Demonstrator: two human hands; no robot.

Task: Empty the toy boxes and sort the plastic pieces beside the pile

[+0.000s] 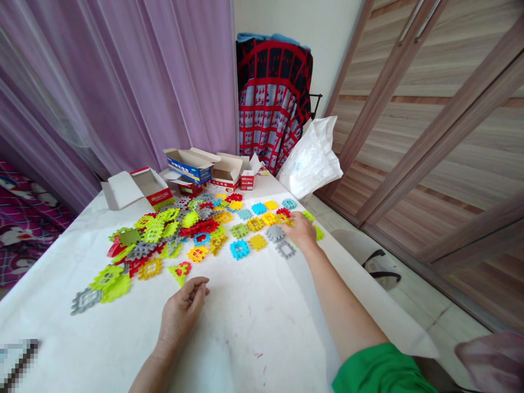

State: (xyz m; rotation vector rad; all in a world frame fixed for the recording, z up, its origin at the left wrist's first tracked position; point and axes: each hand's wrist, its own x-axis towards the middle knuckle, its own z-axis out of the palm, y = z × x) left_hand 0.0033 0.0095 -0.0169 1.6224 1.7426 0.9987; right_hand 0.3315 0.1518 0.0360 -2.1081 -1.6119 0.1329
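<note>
My right hand (302, 232) reaches to the right end of the rows of plastic tiles. Its fingertips are at a yellow tile (286, 220), beside a red tile (283, 212) and a grey tile (275, 234). Whether they pinch the yellow one is too small to tell. My left hand (184, 308) rests on the white table with its fingers curled together and nothing visible in them. Just beyond it lies a green and red triangular piece (180, 271). Blue (239, 249) and yellow (257, 242) tiles lie between the hands.
A heap of mixed tiles (153, 232) covers the left middle of the white table (245, 338). Open boxes (188, 165) stand along the back. A white bag (311, 158) is at the back right corner, and a round bin (352, 245) stands on the floor.
</note>
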